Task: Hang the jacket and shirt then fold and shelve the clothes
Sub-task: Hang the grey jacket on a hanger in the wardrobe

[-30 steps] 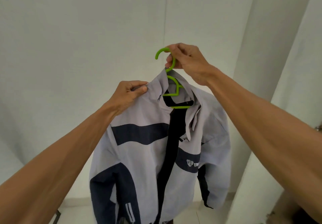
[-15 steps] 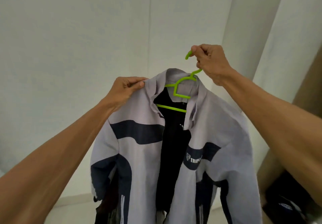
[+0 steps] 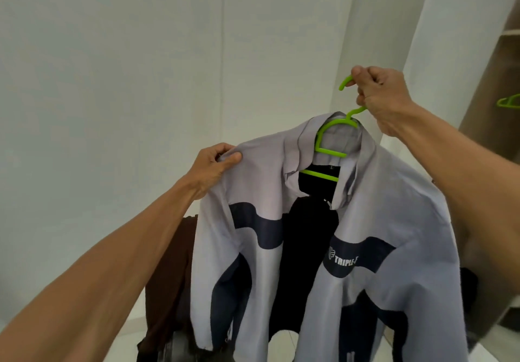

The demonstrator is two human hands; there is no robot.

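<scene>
Two bare forearms enter from the lower left and right edges of the frame and reach upward toward centre. The left hand (image 3: 216, 164), left of centre, is pinched closed on the shoulder fabric of the jacket (image 3: 380, 249), thumb over the cloth. The right hand (image 3: 382, 99), in the upper right, is clenched around the hook of the green hanger (image 3: 327, 147), whose bars sit inside the collar. The jacket, pale grey with navy bands, a dark lining and white lettering on the chest, hangs open-fronted across the centre and lower right. A brown garment (image 3: 171, 285) shows behind it at lower left. Beyond stands a white wall (image 3: 112, 66); a second green hanger (image 3: 508, 102) appears at the right edge.
</scene>
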